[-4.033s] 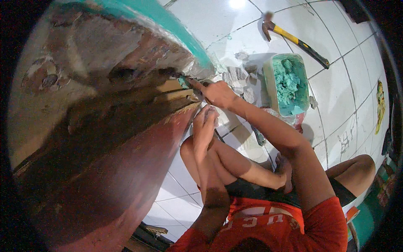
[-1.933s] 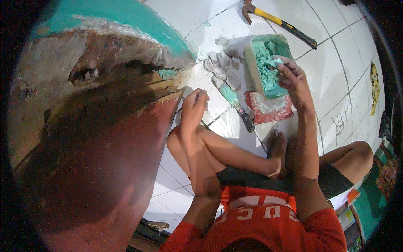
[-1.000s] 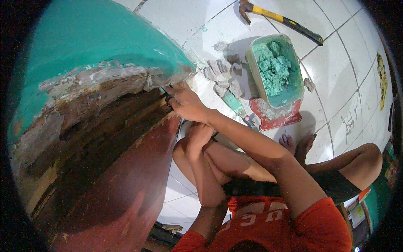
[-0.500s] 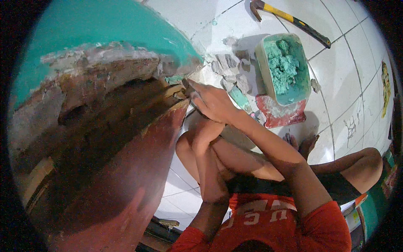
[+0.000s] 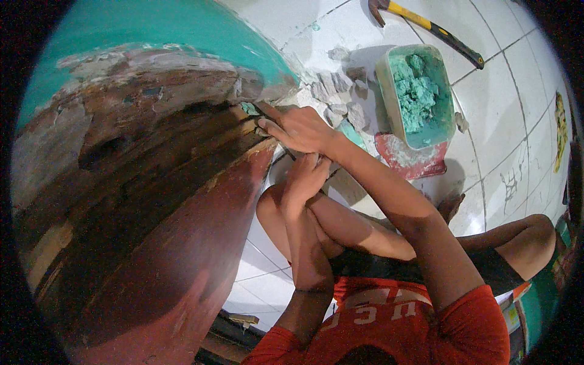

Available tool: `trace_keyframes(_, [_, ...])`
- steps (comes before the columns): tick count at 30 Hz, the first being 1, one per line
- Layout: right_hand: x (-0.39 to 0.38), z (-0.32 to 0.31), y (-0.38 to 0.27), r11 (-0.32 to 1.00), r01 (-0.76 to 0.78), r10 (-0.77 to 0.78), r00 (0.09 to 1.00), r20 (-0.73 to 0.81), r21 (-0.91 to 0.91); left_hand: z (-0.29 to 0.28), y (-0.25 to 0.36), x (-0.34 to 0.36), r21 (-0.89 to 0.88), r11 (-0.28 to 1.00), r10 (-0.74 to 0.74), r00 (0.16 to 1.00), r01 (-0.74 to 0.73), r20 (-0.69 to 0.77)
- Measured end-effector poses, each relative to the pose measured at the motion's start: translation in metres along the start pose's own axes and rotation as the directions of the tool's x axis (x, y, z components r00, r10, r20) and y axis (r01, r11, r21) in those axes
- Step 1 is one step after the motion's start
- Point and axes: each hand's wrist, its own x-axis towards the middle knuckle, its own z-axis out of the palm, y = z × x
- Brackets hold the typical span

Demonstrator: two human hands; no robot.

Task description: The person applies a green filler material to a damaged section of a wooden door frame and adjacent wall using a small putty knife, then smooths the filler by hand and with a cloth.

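Observation:
My right hand [image 5: 301, 129] reaches to the broken edge where the green wall [image 5: 182, 24] meets the weathered wooden frame [image 5: 176, 143]. Its index finger and thumb are stretched out and apart, their tips at the gap. A small lump of green putty [image 5: 248, 108] sits in that gap, touching or just beside the index fingertip. Just below the right wrist is my left hand [image 5: 307, 179], its fingers curled closed. What it holds, if anything, is hidden.
A plastic tub [image 5: 395, 125] of crumbly green putty stands on the tiled floor, by a red, powder-dusted scraper-like piece [image 5: 413, 159]. Grey rubble chunks [image 5: 337, 91] lie near the wall. A claw hammer [image 5: 438, 30] rests farther off. A reddish panel [image 5: 176, 243] adjoins the frame.
My right hand has shifted slightly, its index finger and thumb spreading so more green putty shows. My left hand now shows curled fingers below the right wrist. The whole view has moved a little.

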Motion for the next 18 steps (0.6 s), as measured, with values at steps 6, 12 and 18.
trace_keyframes(6, [0.006,0.011,0.012,0.995,0.085,-0.088,0.995,-0.052,-0.054,0.000,0.009,-0.001,-0.089,0.993,0.064,0.990,-0.076,-0.126])
trace_keyframes(12, [0.014,-0.002,-0.001,0.997,0.083,-0.083,0.991,0.101,0.005,0.003,-0.002,0.002,-0.059,0.993,0.092,0.987,-0.100,-0.134])
trace_keyframes(18, [0.010,-0.003,0.000,0.996,-0.002,-0.005,0.997,0.076,0.090,0.000,0.001,0.001,-0.019,0.967,0.247,0.952,-0.254,-0.179])
